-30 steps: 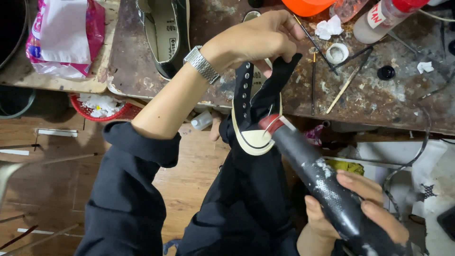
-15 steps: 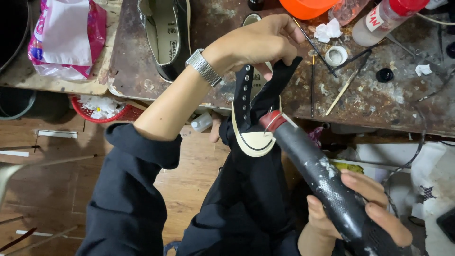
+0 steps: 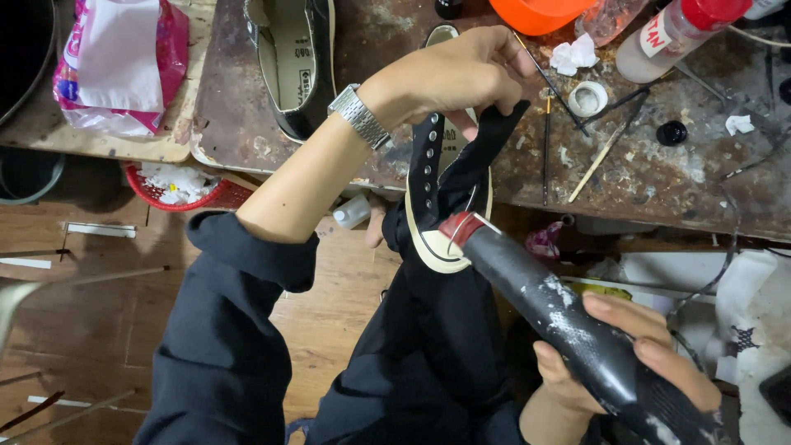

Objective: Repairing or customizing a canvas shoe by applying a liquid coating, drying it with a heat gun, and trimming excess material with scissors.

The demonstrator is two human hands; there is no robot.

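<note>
Head view, hidden parts: the toe of the black shoe [image 3: 445, 194] is covered by the red-tipped nozzle of the black tool [image 3: 568, 321]; what passes between nozzle and shoe cannot be made out. The tool's rear end is cut off by the lower right corner.
Left hand [image 3: 461, 74]: the fingers are curled and pinched on the upper edge of the black shoe's tongue, pulling it up; the fingertips are folded under and not seen. A metal wristwatch [image 3: 359, 115] is worn on the wrist.
Right hand [image 3: 634, 363]: it is wrapped around the tool's grip, fingers pressed together over it; the palm and thumb are largely hidden behind the tool.
Black shoe, place: it is held upright over the lap, in front of the desk [image 3: 659, 181] edge, its white sole rim facing the camera.
Cut off at the top: an orange bowl [image 3: 540, 12], a red-capped bottle [image 3: 676, 33] and a second shoe [image 3: 292, 66] lying on the desk are all partly out of frame.
Edges: the desk's front edge runs just behind the held shoe; a pink bag [image 3: 115, 66] lies on a second board at the left.
Open room: bare wooden floor [image 3: 91, 313] is seen at lower left; the desk surface near the left hand is crowded with sticks and scraps.
</note>
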